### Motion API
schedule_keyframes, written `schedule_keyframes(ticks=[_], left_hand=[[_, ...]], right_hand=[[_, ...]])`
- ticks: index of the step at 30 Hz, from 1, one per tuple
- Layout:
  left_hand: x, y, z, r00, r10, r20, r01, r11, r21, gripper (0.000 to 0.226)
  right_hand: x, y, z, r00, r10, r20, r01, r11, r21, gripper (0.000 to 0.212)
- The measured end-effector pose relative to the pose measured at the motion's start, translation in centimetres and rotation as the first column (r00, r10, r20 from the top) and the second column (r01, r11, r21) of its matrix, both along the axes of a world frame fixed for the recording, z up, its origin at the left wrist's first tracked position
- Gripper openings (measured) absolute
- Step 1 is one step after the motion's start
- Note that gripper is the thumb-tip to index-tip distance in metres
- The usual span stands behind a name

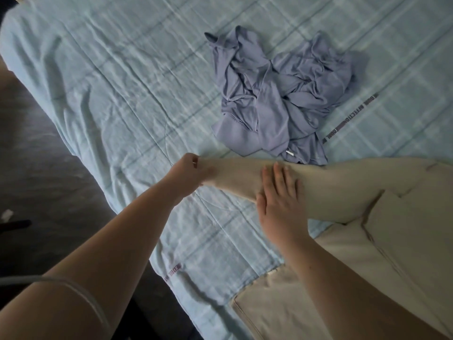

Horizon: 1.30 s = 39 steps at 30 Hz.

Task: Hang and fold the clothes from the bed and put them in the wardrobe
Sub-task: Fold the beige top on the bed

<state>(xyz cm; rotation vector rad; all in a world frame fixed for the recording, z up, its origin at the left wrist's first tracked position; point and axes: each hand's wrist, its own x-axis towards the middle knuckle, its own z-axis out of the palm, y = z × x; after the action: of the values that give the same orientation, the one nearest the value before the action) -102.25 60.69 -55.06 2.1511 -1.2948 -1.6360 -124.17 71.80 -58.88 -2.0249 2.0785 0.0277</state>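
i see dark lettering (351,118) printed along a stripe of the blue checked sheet (117,89), too blurred to read, and reddish letters (171,274) by the bed's near edge. that edge runs diagonally at left, with dark floor (34,168) beyond it and open sheet left of the clothes. the beige trousers (343,192) lie flat on the bed. my left hand (188,171) has its grip clamped on the leg end. my right hand (277,195) presses flat, grip apart. a crumpled lavender garment (277,94) lies just beyond.

Head view, downward, bed (110,82) close, perhaps tilted
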Motion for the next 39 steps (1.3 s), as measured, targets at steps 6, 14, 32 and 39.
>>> schedule_keyframes(ticks=[6, 14, 32, 39], left_hand=[[-0.4, -0.3, 1.4, 0.986, -0.120, 0.119, 0.146, 0.960, -0.239, 0.018], [-2.7, -1.8, 9.0, 0.984, -0.134, 0.117, 0.177, 0.728, -0.662, 0.019], [-1.7, -6.7, 2.4, 0.993, 0.017, 0.120, 0.036, 0.906, -0.423, 0.018], [-9.0, 0.6, 8.0, 0.871, -0.107, -0.479, -0.047, 0.953, -0.298, 0.022]], right_hand=[[0.0, -0.4, -0.8, 1.000, -0.018, -0.021, 0.019, 0.999, 0.026, 0.058], [0.1, -3.5, 4.1, 0.942, -0.178, 0.286, 0.231, 0.959, -0.164, 0.059], [0.4, -7.0, 0.5, 0.989, -0.129, 0.073, 0.136, 0.985, -0.102, 0.060], [0.2, -2.8, 9.5, -0.106, -0.422, 0.900, 0.474, 0.774, 0.419, 0.027]])
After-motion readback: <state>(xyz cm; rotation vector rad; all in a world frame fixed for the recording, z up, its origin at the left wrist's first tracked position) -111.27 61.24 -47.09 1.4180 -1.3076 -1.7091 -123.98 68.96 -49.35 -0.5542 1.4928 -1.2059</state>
